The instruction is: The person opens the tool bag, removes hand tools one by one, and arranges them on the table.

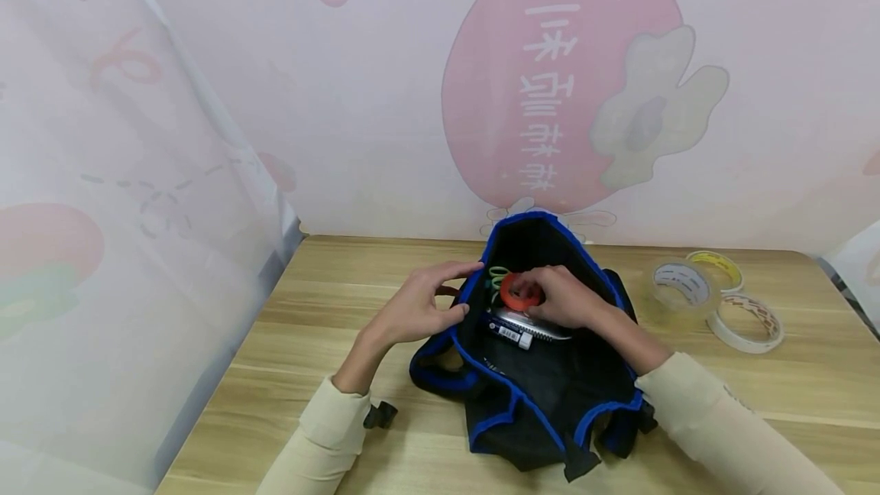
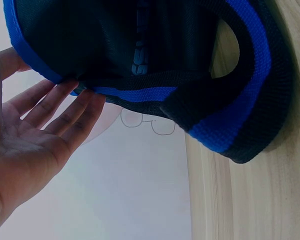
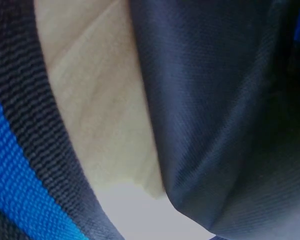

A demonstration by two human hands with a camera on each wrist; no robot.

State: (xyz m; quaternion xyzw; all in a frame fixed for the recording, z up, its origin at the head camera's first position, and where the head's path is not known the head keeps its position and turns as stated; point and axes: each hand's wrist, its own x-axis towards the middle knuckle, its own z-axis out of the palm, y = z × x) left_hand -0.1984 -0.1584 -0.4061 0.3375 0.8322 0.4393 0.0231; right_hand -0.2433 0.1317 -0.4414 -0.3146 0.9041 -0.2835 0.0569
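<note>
A black tool bag (image 1: 550,380) with blue trim lies with its mouth spread on the table. My left hand (image 1: 415,304) holds the bag's left rim between thumb and fingers; in the left wrist view its fingertips touch the blue edging (image 2: 135,94). Inside the bag, my right hand (image 1: 565,298) grips a red roll of tape (image 1: 516,292). Beside that roll are green-handled scissors (image 1: 498,275), a silver piece with a toothed edge (image 1: 539,327) and a small item with a barcode label (image 1: 507,333). The right wrist view shows dark bag fabric (image 3: 210,100), not the hand.
To the right of the bag are a clear tape roll (image 1: 681,286), a yellow-cored roll (image 1: 718,270) and a white tape roll (image 1: 745,325). A small black buckle (image 1: 380,415) lies near the left sleeve. A printed curtain (image 1: 378,136) hangs behind the wooden table (image 1: 309,312).
</note>
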